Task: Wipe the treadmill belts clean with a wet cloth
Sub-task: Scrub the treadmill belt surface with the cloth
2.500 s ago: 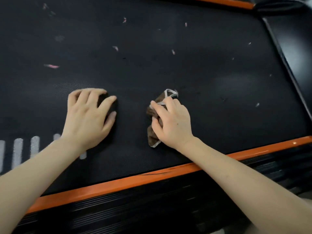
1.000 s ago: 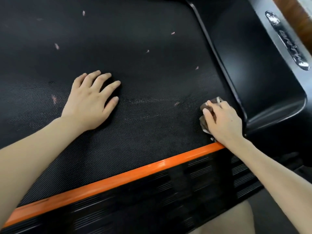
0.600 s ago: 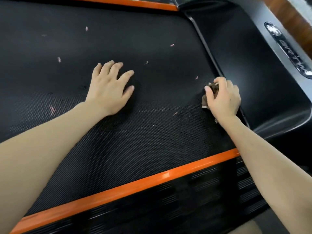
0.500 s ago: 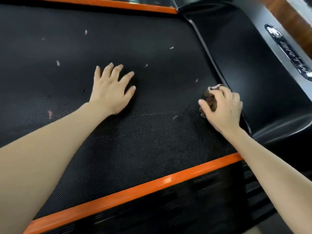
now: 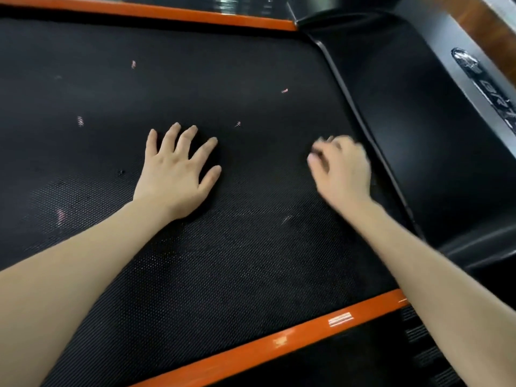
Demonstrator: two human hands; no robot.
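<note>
Left hand (image 5: 176,170) is flat on the treadmill belt (image 5: 251,275), palm down. All 5 fingers are straight and spread, pressing the black textured surface near the middle of the view. Over to the right, the right hand (image 5: 342,169) is down on the belt too. It sits close to the belt's right edge, just beside the glossy black motor cover (image 5: 424,141). That hand is smeared with blur. Its fingers curl under and the thumb points left, but the cloth can't be made out beneath them, so I cannot tell whether it grips anything. Pale flecks (image 5: 238,124) dot the belt, most of them farther out than the 2 hands. 1 orange rail (image 5: 279,340) borders the belt on the near side, and a second orange strip (image 5: 167,13) runs along the far side. A silver trim (image 5: 474,71) runs along the far right.
</note>
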